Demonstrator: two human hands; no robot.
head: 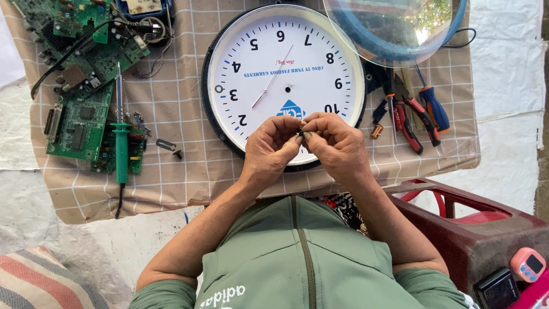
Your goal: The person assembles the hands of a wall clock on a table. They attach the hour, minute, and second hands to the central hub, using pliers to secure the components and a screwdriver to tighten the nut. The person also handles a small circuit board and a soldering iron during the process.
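Note:
My left hand (270,146) and my right hand (337,143) meet over the lower rim of a round white wall clock (269,40) that lies face up on a checked beige cloth (183,171). Both hands pinch one tiny dark part (300,133) between their fingertips. The clock has a black rim, black numerals and thin hands. Its clear domed cover with a blue rim (394,28) lies off the clock at the upper right, overlapping its edge.
Green circuit boards (77,123) and a green soldering iron (120,143) lie at the left. Red-handled pliers (409,117) and a blue-and-orange screwdriver (434,106) lie right of the clock. A dark red plastic stool (480,229) stands at the lower right.

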